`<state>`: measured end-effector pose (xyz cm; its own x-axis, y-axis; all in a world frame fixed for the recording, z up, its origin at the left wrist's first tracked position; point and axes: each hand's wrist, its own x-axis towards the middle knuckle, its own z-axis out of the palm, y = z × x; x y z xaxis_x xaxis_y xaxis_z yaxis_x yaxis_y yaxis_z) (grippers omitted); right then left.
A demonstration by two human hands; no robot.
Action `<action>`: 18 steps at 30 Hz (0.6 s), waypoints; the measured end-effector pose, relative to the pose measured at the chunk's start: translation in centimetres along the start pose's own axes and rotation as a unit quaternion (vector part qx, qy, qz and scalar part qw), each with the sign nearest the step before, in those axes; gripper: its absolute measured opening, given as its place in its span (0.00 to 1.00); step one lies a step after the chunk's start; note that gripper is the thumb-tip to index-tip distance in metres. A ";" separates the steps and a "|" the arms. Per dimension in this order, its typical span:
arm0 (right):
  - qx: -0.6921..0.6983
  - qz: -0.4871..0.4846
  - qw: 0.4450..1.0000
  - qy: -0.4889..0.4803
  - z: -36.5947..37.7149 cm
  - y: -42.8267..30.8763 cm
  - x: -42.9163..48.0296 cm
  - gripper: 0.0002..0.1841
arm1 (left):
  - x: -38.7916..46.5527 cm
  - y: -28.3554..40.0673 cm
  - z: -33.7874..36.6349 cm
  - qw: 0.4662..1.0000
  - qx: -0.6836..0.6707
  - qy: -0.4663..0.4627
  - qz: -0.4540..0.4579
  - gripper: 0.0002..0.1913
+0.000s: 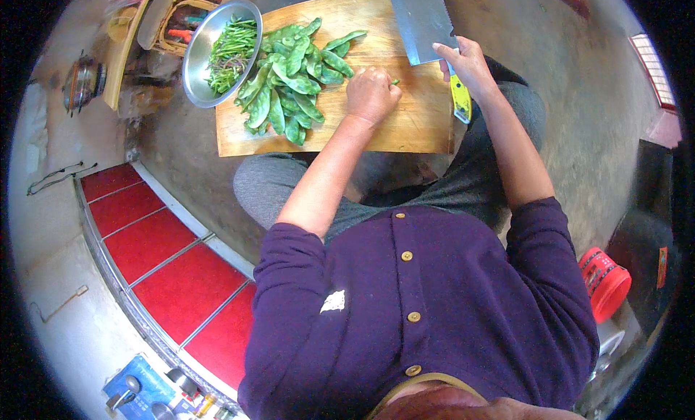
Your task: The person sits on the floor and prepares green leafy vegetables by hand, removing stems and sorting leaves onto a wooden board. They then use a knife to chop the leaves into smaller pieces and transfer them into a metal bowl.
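Observation:
My right hand grips a cleaver with a broad steel blade and a yellow-green handle. The blade is raised over the far right of a wooden cutting board. Over the middle of the board, my left hand is closed, and a small green end, likely of a bean pod, pokes out by the thumb. Left of that hand lies a heap of flat green bean pods. A stainless steel bowl holding thinly sliced green pieces stands at the board's far left corner.
Behind the bowl is a wicker basket with a red-handled item inside. Red panels in a metal frame run along my left. A red plastic bucket is at my right. My knees are under the board, above a concrete floor.

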<state>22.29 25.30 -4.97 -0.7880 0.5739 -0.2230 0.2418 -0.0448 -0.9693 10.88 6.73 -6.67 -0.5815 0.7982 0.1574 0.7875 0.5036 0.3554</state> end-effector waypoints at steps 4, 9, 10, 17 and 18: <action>0.023 0.000 1.000 0.009 0.4 0.0 -0.1 0.08 | 0.5 -2.1 -3.2 0.992 -0.055 0.109 -0.004 0.07; 0.021 -0.006 1.000 0.014 0.4 0.2 0.0 0.09 | 1.6 -11.8 -12.7 0.963 -0.001 0.262 -0.064 0.08; 0.022 -0.001 1.000 0.017 0.3 0.3 0.1 0.09 | 1.9 -13.5 -14.0 0.953 -0.007 0.286 -0.100 0.07; 0.019 0.006 1.000 0.015 0.8 0.5 0.5 0.09 | 2.9 -17.4 -15.5 0.946 0.109 0.304 -0.027 0.10; 0.016 0.008 1.000 0.017 0.8 0.5 0.6 0.09 | 3.2 -16.8 -14.9 0.960 0.085 0.265 -0.014 0.11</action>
<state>21.54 24.96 -5.70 -0.7645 0.5998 -0.2362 0.2366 -0.0797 -0.9683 -7.26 -4.14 1.57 -0.5891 0.5267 0.6129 0.7663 0.6049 0.2167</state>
